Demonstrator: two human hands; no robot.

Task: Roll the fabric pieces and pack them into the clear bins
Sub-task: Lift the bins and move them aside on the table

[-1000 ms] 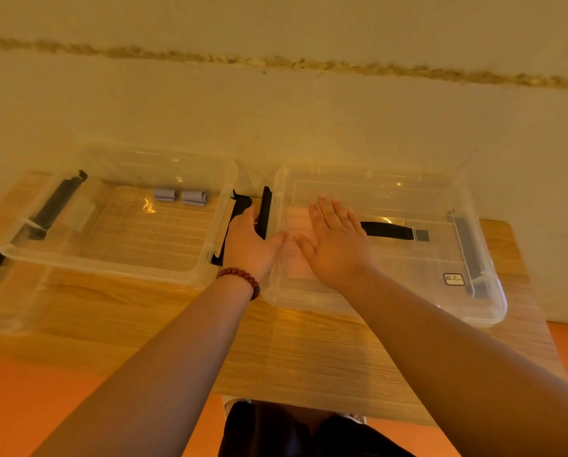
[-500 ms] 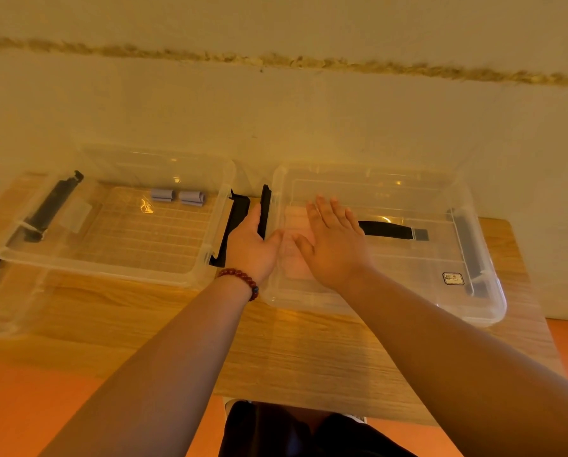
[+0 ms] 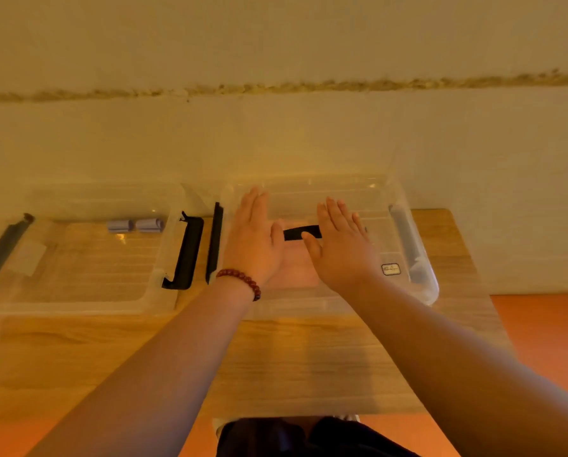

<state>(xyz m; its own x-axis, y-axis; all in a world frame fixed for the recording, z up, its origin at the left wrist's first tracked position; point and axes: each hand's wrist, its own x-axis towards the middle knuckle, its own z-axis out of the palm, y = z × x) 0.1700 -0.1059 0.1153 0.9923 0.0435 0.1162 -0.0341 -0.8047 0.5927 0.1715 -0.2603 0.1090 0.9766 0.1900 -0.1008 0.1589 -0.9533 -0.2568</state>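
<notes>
We see a wooden table point(image 3: 309, 364) against a pale wall point(image 3: 276, 143), orange floor point(image 3: 539, 324) beyond. Two clear bins sit side by side. In the right bin point(image 3: 421, 258), a black strip point(image 3: 300, 232) lies between our left hand point(image 3: 254, 242) and right hand point(image 3: 343, 249), both flat with fingers straight, gripping nothing. Two grey rolls point(image 3: 134, 224) lie in the left bin point(image 3: 78, 258).

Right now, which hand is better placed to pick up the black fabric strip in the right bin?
Probably the right hand. Its thumb seems to reach the black fabric strip, whose far end runs under its palm. The left hand, open, lies just beside the strip's other end in the right bin.
</notes>
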